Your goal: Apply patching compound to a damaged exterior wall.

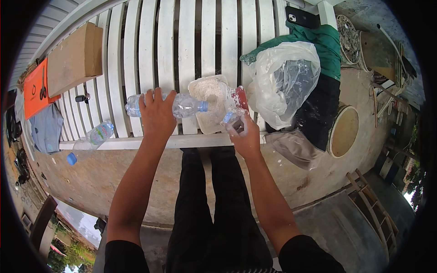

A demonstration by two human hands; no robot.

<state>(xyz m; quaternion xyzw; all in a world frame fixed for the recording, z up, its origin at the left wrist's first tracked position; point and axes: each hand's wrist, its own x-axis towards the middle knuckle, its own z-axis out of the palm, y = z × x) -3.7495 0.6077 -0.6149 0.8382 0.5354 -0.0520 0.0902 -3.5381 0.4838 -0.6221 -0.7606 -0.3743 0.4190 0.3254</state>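
Note:
My left hand [157, 111] is wrapped round a clear plastic bottle [186, 104] lying sideways, its blue cap pointing right over a pale container [205, 84] of white powder. My right hand [241, 136], dusted white, pinches a small clear plastic piece with blue on it [230, 116], just below and right of that cap. Beside the container is a red item [239, 95] smeared with powder, its shape partly hidden.
A cardboard box [75, 59], orange item with scissors [36, 91], keys [83, 98] and another bottle [95, 136] are on the left of the white slatted bench [161, 45]. A plastic bag [284, 82], cloths [323, 118] and phone [302, 17] lie right. Buckets [343, 132] stand beyond.

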